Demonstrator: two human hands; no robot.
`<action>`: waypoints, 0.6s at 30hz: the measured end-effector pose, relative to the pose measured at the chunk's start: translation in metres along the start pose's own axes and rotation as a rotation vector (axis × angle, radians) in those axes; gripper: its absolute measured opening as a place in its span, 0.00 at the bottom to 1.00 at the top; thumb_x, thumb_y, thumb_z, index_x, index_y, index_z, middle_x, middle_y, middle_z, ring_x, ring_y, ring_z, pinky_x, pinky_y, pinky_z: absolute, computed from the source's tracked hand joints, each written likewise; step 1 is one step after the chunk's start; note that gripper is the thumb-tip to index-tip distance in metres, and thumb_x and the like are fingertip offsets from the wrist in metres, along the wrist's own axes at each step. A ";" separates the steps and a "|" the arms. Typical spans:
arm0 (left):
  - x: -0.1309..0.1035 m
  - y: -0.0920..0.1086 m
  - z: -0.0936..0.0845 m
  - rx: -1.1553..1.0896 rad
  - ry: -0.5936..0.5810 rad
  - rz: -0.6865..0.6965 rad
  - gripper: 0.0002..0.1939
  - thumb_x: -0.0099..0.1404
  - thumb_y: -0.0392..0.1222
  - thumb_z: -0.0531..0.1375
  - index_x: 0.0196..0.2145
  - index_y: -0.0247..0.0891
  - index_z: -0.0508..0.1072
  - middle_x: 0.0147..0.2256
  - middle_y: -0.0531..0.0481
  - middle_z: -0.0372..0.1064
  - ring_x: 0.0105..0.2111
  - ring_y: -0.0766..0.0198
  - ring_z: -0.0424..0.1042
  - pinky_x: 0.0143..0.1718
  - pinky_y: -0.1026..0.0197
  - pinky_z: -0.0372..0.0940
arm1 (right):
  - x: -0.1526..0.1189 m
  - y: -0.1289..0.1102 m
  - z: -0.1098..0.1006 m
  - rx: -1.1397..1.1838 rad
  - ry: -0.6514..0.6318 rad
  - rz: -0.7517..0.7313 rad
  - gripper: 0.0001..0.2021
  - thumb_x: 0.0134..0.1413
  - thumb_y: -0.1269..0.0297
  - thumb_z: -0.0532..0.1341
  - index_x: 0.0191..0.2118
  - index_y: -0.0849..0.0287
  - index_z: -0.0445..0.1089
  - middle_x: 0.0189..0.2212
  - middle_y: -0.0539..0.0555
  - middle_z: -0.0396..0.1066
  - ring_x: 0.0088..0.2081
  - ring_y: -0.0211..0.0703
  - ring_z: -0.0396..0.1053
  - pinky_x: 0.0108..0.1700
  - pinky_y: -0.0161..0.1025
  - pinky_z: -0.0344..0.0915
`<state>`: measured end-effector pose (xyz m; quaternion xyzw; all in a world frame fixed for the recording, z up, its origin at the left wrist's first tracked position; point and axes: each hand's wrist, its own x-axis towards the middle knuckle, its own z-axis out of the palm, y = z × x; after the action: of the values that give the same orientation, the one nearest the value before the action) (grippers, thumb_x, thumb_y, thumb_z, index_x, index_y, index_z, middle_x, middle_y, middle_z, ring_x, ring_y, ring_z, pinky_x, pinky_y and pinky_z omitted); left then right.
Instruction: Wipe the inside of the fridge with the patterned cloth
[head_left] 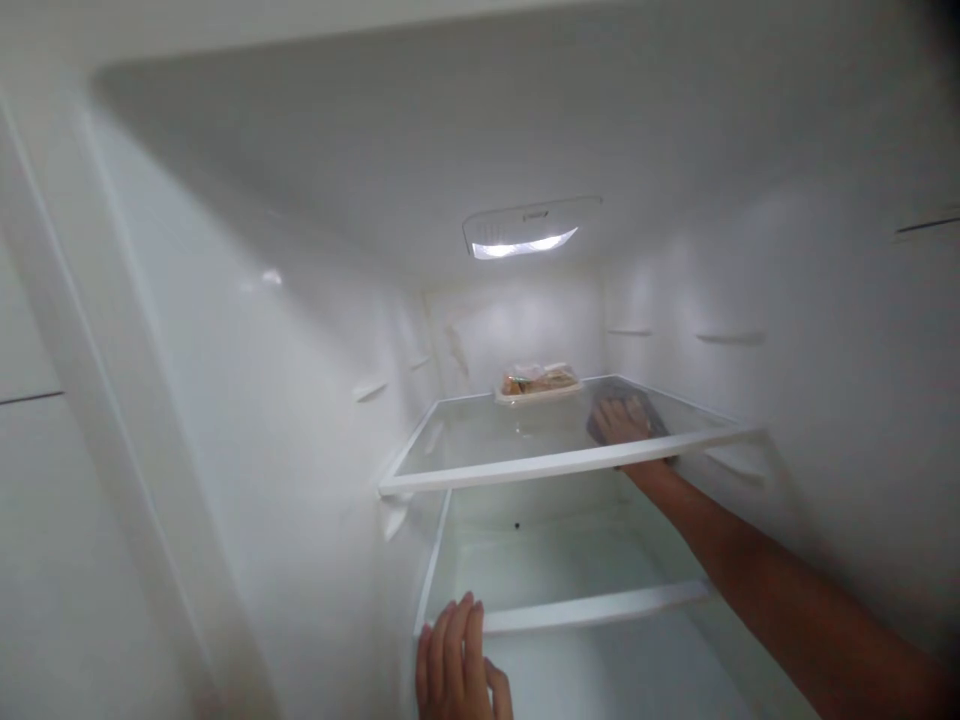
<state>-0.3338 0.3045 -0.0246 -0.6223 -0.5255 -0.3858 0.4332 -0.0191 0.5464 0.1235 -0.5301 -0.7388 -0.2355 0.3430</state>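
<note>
Inside a fridge, my right hand (626,420) presses a dark greyish cloth (656,412) at the right side of the upper glass shelf (465,435). The shelf's white front edge crosses at my wrist; whether the hand is above or below the glass I cannot tell. Lower down, my left hand (455,655) rests at the left end of the lower shelf's front edge (592,608), its fingers stretched upward and holding nothing. A pale tray of wrapped food (538,383) sits at the back of the upper shelf, left of the cloth.
A lit lamp (525,240) is set in the fridge ceiling. Small support ledges (731,339) stick out from the right wall, with others on the left wall (300,400). A small dark spot (517,526) shows at the back below the upper shelf.
</note>
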 end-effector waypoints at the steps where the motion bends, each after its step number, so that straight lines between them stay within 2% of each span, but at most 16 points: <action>1: 0.000 0.001 0.001 0.010 0.004 -0.005 0.36 0.58 0.28 0.53 0.64 0.38 0.60 0.49 0.41 0.76 0.52 0.51 0.70 0.62 0.42 0.56 | 0.005 -0.001 0.005 0.004 -0.012 -0.008 0.21 0.56 0.73 0.58 0.56 0.67 0.69 0.56 0.69 0.69 0.58 0.57 0.63 0.64 0.54 0.56; 4: -0.001 0.003 0.001 0.024 0.014 -0.008 0.33 0.59 0.29 0.54 0.62 0.38 0.63 0.48 0.41 0.76 0.52 0.51 0.70 0.62 0.42 0.56 | 0.019 -0.004 0.015 0.034 -0.027 0.008 0.20 0.59 0.77 0.49 0.53 0.69 0.70 0.51 0.69 0.70 0.53 0.54 0.65 0.60 0.54 0.58; 6: 0.000 0.003 0.001 0.023 0.017 -0.008 0.32 0.59 0.28 0.54 0.62 0.37 0.63 0.47 0.41 0.76 0.52 0.51 0.70 0.62 0.42 0.55 | 0.026 -0.004 0.017 0.058 -0.024 0.041 0.20 0.58 0.79 0.47 0.50 0.69 0.71 0.48 0.69 0.71 0.51 0.53 0.66 0.57 0.54 0.60; 11: 0.004 0.010 0.000 0.013 0.047 -0.041 0.32 0.59 0.28 0.55 0.62 0.37 0.63 0.47 0.41 0.76 0.52 0.52 0.69 0.62 0.42 0.55 | 0.031 -0.003 0.005 0.128 0.014 0.120 0.12 0.54 0.75 0.54 0.42 0.67 0.72 0.42 0.67 0.72 0.48 0.54 0.66 0.54 0.54 0.61; 14: 0.007 0.014 0.000 0.002 0.074 -0.068 0.31 0.59 0.29 0.55 0.61 0.38 0.64 0.46 0.41 0.76 0.52 0.51 0.70 0.62 0.41 0.56 | 0.023 -0.012 -0.003 0.199 0.066 0.150 0.13 0.52 0.70 0.59 0.44 0.63 0.71 0.45 0.65 0.72 0.50 0.55 0.66 0.57 0.54 0.60; 18: 0.010 0.016 -0.003 -0.011 0.060 -0.085 0.26 0.59 0.28 0.55 0.56 0.35 0.68 0.46 0.39 0.75 0.53 0.51 0.69 0.61 0.42 0.57 | 0.011 -0.028 -0.001 0.350 0.174 0.251 0.21 0.52 0.64 0.60 0.52 0.63 0.67 0.53 0.64 0.70 0.57 0.54 0.63 0.61 0.48 0.60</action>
<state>-0.3162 0.3039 -0.0167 -0.5900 -0.5361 -0.4252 0.4286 -0.0477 0.5434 0.1324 -0.5280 -0.6642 -0.1043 0.5188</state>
